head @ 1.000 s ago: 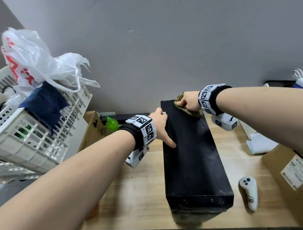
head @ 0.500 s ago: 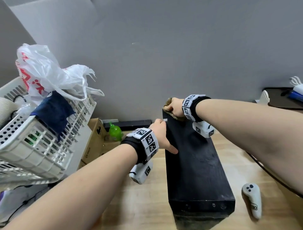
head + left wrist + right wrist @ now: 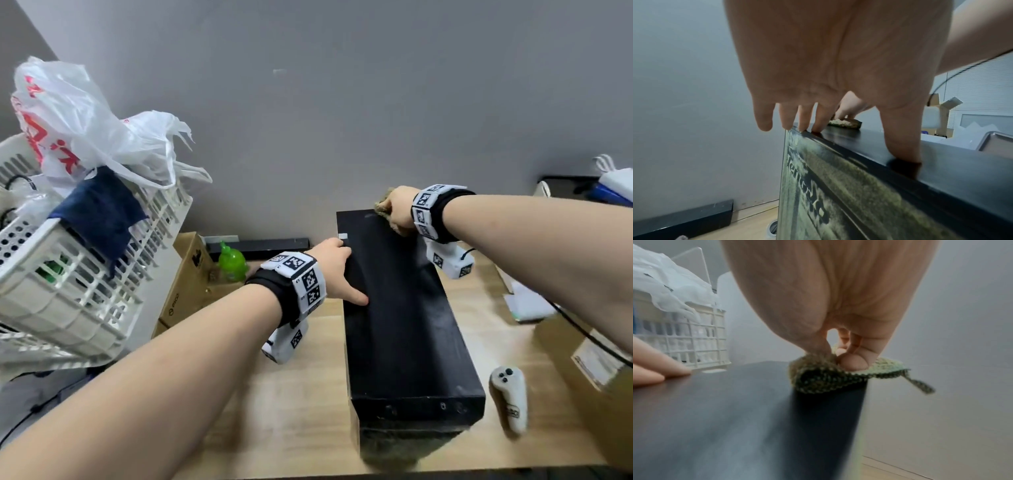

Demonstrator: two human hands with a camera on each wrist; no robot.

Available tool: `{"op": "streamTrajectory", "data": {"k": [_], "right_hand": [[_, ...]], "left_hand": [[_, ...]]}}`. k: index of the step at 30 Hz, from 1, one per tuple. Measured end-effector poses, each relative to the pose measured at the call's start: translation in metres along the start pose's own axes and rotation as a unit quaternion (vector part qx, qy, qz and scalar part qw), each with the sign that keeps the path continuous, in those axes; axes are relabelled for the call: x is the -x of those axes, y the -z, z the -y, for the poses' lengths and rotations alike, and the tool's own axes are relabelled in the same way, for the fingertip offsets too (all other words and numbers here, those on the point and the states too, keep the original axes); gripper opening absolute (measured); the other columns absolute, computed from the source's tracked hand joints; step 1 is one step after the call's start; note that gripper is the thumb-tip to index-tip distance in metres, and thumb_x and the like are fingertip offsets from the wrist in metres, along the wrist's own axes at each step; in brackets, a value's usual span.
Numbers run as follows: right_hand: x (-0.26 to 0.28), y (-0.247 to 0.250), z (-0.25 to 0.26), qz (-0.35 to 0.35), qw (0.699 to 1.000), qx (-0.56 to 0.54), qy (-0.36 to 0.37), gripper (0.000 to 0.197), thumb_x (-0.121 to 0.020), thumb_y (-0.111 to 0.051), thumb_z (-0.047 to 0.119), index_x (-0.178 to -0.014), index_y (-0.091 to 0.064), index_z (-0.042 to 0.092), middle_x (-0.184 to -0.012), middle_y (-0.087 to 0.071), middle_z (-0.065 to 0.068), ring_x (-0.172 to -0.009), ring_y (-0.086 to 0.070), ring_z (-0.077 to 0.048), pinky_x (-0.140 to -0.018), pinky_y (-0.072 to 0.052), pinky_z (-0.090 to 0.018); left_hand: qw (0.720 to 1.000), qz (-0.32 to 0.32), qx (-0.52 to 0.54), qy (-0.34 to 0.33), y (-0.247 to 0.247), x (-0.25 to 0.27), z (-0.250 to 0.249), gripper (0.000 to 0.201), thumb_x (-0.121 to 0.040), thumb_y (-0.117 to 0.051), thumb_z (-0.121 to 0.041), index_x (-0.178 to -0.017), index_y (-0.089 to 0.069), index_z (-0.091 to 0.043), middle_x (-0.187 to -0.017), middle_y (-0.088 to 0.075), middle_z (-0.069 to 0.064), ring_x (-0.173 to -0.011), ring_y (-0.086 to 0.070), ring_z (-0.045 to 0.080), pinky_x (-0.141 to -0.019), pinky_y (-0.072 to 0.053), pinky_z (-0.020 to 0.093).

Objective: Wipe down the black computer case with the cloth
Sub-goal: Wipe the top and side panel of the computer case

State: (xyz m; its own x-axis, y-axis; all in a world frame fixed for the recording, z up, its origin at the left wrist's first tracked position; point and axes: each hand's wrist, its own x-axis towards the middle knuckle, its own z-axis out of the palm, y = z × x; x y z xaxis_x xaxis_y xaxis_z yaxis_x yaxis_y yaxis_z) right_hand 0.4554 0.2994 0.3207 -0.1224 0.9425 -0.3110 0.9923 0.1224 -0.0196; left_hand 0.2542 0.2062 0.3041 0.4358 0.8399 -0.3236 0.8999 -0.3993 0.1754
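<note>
Right, main risk I see: the cloth point(image 3: 830, 376) sits on the far right corner of the black computer case point(image 3: 404, 308) and already overhangs the case's edge, so I judge another push away from me could drag it off the case and behind it, against the wall. The tail strand dangling past the case's right side could also snag. Second risk: the case stands narrow on the worktop point(image 3: 291, 411), and hard sideways pressure might tip or slide it if the bracing slips.

My right hand point(image 3: 399, 209) is clenched on the cloth, fingers point(image 3: 853, 363) curled into the knit and pressing it down on the case's top panel. My left hand point(image 3: 334, 270) is released, fingers point(image 3: 803, 118) straight, tips resting on the case's top left edge, thumb flat on the top, steadying it. The cloth lies under the right fingers, well apart from the left hand, further along the case top. Most of the case top nearer me looks still unwiped.
</note>
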Motion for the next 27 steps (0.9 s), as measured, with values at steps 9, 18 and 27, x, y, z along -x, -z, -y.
{"op": "streamTrajectory", "data": {"k": [9, 18, 27], "right_hand": [[0.07, -0.034, -0.013, -0.054, 0.981, -0.182, 0.045, 0.023, -0.079, -0.043, -0.007, -0.064, -0.054, 0.007, -0.053, -0.049, 0.005, -0.043, -0.043, -0.008, -0.054, -0.042, -0.025], [0.149, -0.066, 0.011, -0.055, 0.988, -0.125, 0.068, 0.041, -0.092, -0.045, 0.009, -0.106, -0.064, 0.043, -0.094, -0.041, 0.005, -0.085, -0.045, -0.013, -0.072, -0.031, -0.016], [0.245, -0.081, 0.035, 0.046, 0.982, -0.015, 0.182, 0.08, -0.073, -0.058, 0.071, -0.143, -0.028, 0.046, -0.115, -0.031, 0.005, -0.103, -0.043, -0.011, -0.094, -0.04, -0.023]], "left_hand": [[0.997, 0.024, -0.077, 0.017, 0.01, 0.001, -0.011, 0.094, -0.061, -0.071, -0.075, -0.13, -0.055, -0.014, -0.14, -0.039, 0.003, -0.12, -0.053, 0.025, -0.1, -0.049, 0.043], [0.988, -0.09, -0.003, -0.122, -0.022, 0.034, -0.011, 0.077, -0.068, -0.06, -0.052, -0.134, -0.046, -0.013, -0.127, -0.048, 0.008, -0.117, -0.05, 0.028, -0.098, -0.047, 0.044], [0.969, -0.032, -0.128, -0.209, -0.035, 0.077, -0.022, 0.109, -0.054, -0.044, -0.089, -0.13, -0.049, -0.01, -0.134, -0.044, 0.011, -0.123, -0.043, 0.03, -0.107, -0.038, 0.044]]}}
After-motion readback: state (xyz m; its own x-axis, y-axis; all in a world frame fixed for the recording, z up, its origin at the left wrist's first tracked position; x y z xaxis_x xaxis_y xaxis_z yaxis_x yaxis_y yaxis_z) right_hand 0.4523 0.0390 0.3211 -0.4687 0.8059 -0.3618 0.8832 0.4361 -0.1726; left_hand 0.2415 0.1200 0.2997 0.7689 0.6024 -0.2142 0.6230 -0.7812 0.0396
